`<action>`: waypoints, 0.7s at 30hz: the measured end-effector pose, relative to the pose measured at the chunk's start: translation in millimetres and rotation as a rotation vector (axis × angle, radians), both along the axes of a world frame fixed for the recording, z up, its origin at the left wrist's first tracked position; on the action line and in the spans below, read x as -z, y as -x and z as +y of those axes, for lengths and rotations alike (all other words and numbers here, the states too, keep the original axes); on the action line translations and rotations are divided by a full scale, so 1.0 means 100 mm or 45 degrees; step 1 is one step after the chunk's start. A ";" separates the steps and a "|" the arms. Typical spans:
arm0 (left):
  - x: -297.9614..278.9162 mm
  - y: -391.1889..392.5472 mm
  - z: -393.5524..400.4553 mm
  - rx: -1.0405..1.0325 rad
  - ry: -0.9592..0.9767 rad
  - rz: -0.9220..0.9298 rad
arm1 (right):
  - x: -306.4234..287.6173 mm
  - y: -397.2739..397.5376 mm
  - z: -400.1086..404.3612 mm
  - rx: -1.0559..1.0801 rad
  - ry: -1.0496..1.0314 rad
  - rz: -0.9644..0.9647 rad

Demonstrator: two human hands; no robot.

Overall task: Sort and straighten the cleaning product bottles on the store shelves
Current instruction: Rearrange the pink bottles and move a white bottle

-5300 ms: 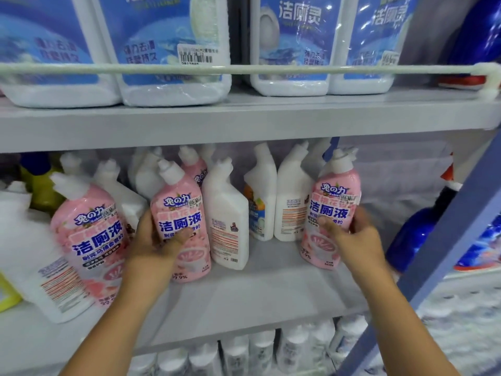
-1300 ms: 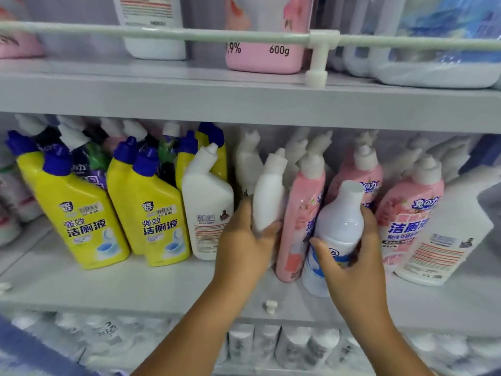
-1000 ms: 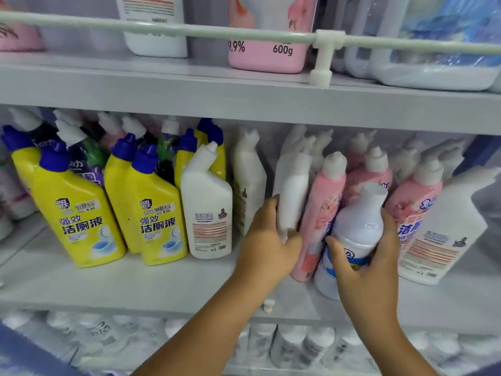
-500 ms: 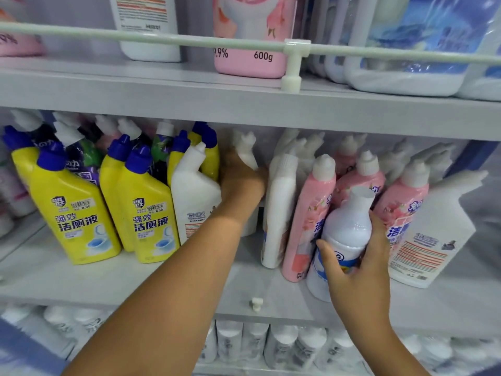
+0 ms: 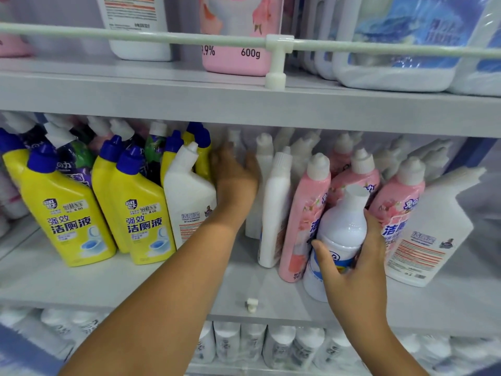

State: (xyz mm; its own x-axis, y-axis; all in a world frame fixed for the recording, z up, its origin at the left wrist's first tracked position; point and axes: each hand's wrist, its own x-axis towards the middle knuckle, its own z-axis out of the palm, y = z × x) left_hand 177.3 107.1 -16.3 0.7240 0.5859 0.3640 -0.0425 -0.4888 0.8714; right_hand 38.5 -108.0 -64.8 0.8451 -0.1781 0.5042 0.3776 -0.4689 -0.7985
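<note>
Evidently my right hand point(image 5: 355, 270) gripped the slick, heavy-looking round bottle point(image 5: 340, 234) mid-body; left hand point(image 5: 234, 180) reached far, fingers blurred, grip untellable

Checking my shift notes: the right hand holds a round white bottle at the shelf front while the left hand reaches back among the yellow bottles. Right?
Not quite. The head view shows the left hand reaching back among the white bottles, right of the yellow ones. The right hand does hold the round white bottle.
</note>
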 end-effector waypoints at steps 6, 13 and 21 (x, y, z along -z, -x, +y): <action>-0.26 -0.28 0.03 -0.048 0.055 0.091 | 0.00 0.00 -0.03 -0.025 -0.017 0.020; -0.25 -0.38 0.18 0.022 0.030 0.137 | -0.02 0.01 -0.12 -0.089 -0.015 0.065; -0.43 0.31 0.00 -0.051 -0.037 -0.259 | -0.04 0.03 -0.11 -0.101 -0.004 0.079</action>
State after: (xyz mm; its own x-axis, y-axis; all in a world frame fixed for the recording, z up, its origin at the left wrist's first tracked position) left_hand 146.2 107.2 26.6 0.6103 0.6001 0.5171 -0.1958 -0.5183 0.8325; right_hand 35.6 -119.2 -60.7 0.8862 -0.1112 0.4497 0.3629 -0.4368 -0.8231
